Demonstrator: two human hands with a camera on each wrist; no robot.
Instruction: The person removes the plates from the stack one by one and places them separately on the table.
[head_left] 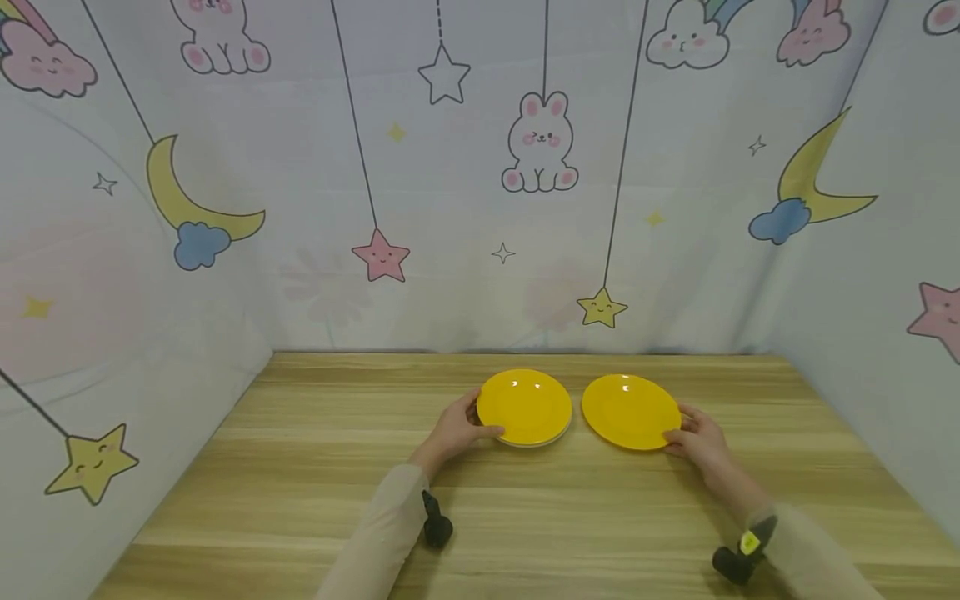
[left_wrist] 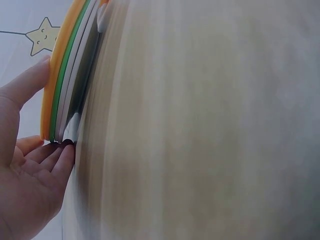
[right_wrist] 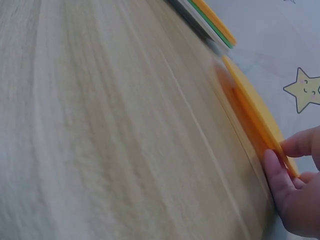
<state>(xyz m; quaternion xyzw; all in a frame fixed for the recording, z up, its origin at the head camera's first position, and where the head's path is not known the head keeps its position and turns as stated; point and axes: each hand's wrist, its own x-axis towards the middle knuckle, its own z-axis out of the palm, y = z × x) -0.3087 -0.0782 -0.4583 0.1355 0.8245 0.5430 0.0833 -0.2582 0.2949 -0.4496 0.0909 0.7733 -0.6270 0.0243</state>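
Observation:
My left hand holds the near-left rim of a stack of plates, its thumb on the top edge and its other fingers at the side and below. In the left wrist view, a yellow plate tops the stack, with a green plate and pale plates beneath it. Just right of the stack, a single yellow plate is pinched at its right rim by my right hand. The right wrist view shows the thumb above that rim, fingers below, and this edge raised off the table.
The plates are toward the back of a wood-grain table. White curtains printed with stars, moons and rabbits enclose the back and both sides. A black wrist camera sits on the left sleeve, another device on the right.

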